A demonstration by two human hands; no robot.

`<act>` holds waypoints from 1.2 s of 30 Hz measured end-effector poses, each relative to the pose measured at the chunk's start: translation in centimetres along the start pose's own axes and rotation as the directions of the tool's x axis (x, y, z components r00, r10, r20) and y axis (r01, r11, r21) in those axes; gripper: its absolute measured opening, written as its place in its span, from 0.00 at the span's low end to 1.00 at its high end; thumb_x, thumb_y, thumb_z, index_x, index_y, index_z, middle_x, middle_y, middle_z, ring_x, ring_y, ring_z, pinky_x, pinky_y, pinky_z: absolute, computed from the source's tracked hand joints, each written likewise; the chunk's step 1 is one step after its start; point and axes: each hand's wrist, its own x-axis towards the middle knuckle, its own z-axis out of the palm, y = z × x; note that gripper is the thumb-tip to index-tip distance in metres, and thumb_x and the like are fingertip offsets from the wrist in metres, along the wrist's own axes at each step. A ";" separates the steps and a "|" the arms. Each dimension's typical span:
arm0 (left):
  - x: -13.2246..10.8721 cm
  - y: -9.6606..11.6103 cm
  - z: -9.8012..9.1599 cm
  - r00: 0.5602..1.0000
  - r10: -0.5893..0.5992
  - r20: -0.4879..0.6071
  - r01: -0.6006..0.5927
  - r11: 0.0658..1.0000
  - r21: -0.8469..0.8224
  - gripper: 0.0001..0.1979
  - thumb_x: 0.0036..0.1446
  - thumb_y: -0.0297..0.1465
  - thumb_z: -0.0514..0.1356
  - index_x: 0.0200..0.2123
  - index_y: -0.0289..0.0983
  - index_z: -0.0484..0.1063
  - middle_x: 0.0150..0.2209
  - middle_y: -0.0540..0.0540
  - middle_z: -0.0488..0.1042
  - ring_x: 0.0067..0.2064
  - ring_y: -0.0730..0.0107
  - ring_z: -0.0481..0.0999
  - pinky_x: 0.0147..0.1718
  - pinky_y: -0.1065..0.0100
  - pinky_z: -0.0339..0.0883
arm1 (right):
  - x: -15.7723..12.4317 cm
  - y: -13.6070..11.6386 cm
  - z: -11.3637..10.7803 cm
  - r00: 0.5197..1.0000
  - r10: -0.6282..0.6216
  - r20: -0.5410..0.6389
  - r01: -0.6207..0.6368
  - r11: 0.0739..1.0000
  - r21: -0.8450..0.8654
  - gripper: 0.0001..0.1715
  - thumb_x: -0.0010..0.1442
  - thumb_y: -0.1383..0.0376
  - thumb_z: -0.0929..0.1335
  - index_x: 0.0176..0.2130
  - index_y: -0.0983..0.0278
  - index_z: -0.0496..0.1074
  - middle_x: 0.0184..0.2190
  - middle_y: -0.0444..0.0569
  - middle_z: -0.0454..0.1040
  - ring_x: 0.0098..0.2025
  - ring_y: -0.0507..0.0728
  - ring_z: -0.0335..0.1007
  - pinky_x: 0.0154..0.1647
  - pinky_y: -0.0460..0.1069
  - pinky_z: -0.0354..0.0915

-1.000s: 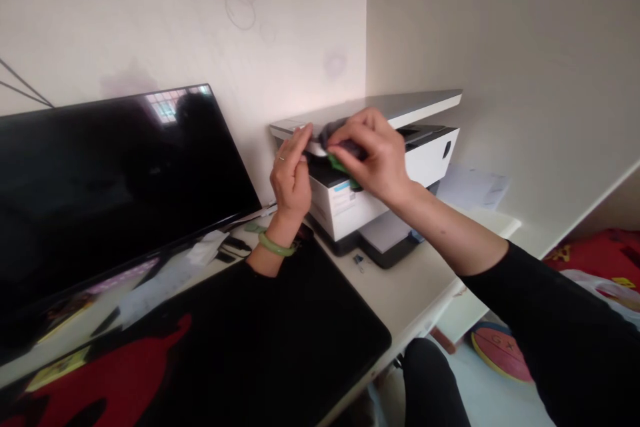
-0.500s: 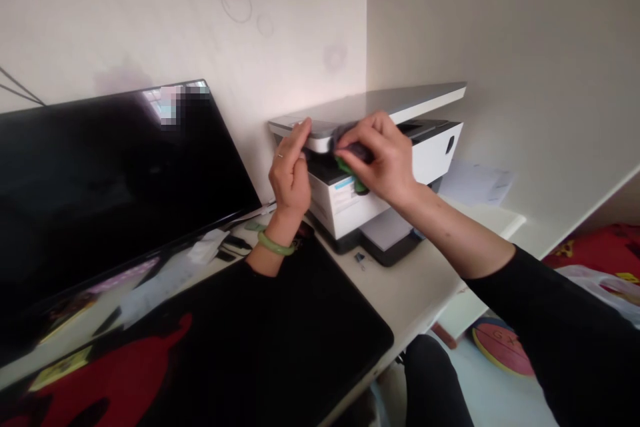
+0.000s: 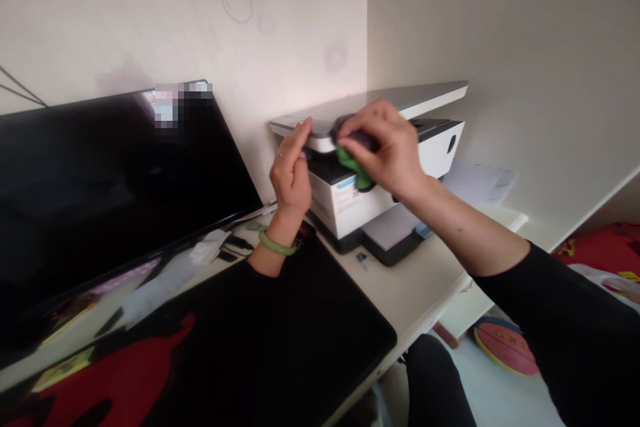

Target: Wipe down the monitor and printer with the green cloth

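Where the pale tabletop (image 3: 407, 283) meets the walls (image 3: 300, 33), a boxy white printer (image 3: 365, 207) stands right of a glossy black monitor (image 3: 125, 193). The right hand (image 3: 345, 141), blocking part of the printer's flat lid (image 3: 345, 109), pinches a crumpled grey-and-green cloth (image 3: 352, 161) in its fingers at the front edge; the left hand (image 3: 291, 177) has straight fingers at the corner, but whether they grip, I cannot tell.

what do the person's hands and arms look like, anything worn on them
Both hands are ungloved. The left hand has a thin ring and, at its wrist, a pale green bangle. The right hand shows no jewellery. Black sleeves end short of the wrists.
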 end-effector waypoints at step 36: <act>0.3 1.8 0.9 0.995 0.085 0.051 -0.089 0.992 0.091 0.30 0.78 0.50 0.51 0.74 0.44 0.66 0.76 0.42 0.67 0.79 0.54 0.62 0.80 0.51 0.52 | -0.9 0.9 0.0 0.995 0.094 0.027 -0.093 0.995 -0.028 0.14 0.75 0.50 0.67 0.46 0.57 0.74 0.46 0.49 0.76 0.48 0.59 0.74 0.53 0.57 0.75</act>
